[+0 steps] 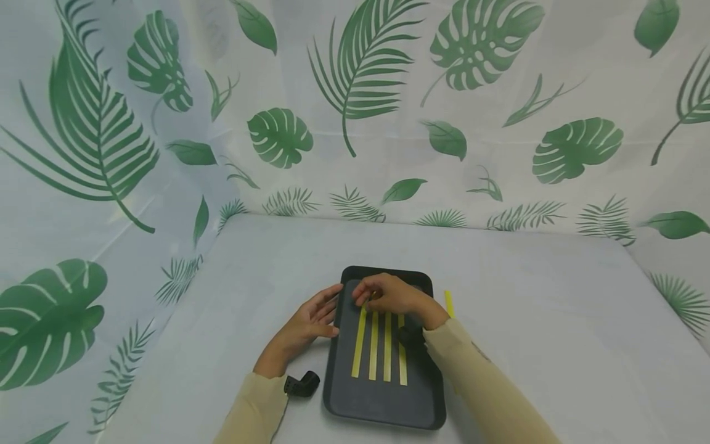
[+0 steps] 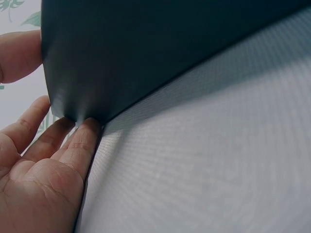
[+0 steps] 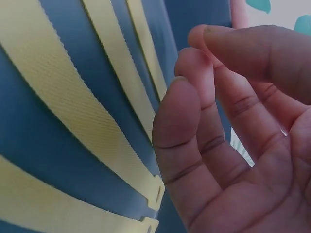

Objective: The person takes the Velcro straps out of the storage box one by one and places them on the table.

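Note:
A dark shallow tray (image 1: 383,407) holds several yellow straps (image 1: 374,345) laid side by side lengthwise. In the right wrist view the straps (image 3: 73,102) look woven, with slotted tabs at their ends. My right hand (image 1: 391,293) hovers over the far end of the straps, fingers loosely curled. Its thumb and fingertips (image 3: 177,111) come close together in the right wrist view, with nothing showing between them. At the tray's left side is my left hand (image 1: 310,320), its fairly straight fingers (image 2: 80,145) touching the dark outer wall.
Another yellow strap (image 1: 449,303) lies on the white table (image 1: 554,320), right of the tray and partly hidden by my right forearm. Black camera mounts (image 1: 302,385) sit on both wrists. A leaf-printed curtain (image 1: 388,154) surrounds the back and sides.

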Tool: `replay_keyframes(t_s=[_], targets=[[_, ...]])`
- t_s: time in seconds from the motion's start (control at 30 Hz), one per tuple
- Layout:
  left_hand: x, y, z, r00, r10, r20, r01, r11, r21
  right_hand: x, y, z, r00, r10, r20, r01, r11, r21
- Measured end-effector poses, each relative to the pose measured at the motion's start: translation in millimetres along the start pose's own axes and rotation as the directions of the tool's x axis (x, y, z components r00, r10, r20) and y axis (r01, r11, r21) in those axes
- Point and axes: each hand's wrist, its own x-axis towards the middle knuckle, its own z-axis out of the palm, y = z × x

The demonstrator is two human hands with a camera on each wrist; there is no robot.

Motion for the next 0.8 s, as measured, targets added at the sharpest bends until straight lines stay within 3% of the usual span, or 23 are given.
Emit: replay_keyframes(t_s=[0.23,0.6,0.8], targets=[[0.7,-0.7,0.2,1.0,0.002,0.001,-0.002,1.0,0.001,6.6,4.2,-0.3,0.999,0.036,0.031,-0.036,0.999,-0.008],[0.7,0.1,0.4,1.0,0.006,-0.003,-0.006,1.0,-0.008,15.1,5.0,4.4,0.994,0.105,0.034,-0.101,0.989,-0.11],[0.2,1.1,0.6,1.0,0.002,-0.013,-0.002,1.0,-0.001,20.2,4.5,5.8,0.996,0.082,0.027,-0.075,0.976,-0.206]])
